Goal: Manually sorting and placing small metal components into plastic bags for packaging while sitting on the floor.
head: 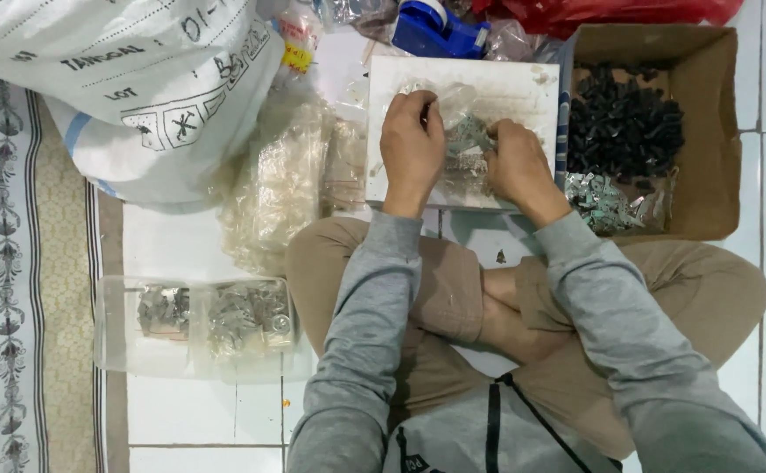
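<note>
I sit cross-legged on a tiled floor, both arms in grey sleeves. My left hand [412, 144] and my right hand [514, 162] rest on a white board [523, 92] and pinch a small clear plastic bag [463, 144] with grey metal parts inside. The left hand grips the bag's upper left edge, the right hand holds its right side. The parts inside the bag lie between the two hands and are partly hidden by my fingers.
A cardboard box [716, 131] at right holds black parts and a heap of silvery parts. Filled clear bags [216, 320] lie at left. A pile of empty plastic bags [282, 184], a large white sack [129, 79] and a blue tape dispenser [440, 31] lie behind.
</note>
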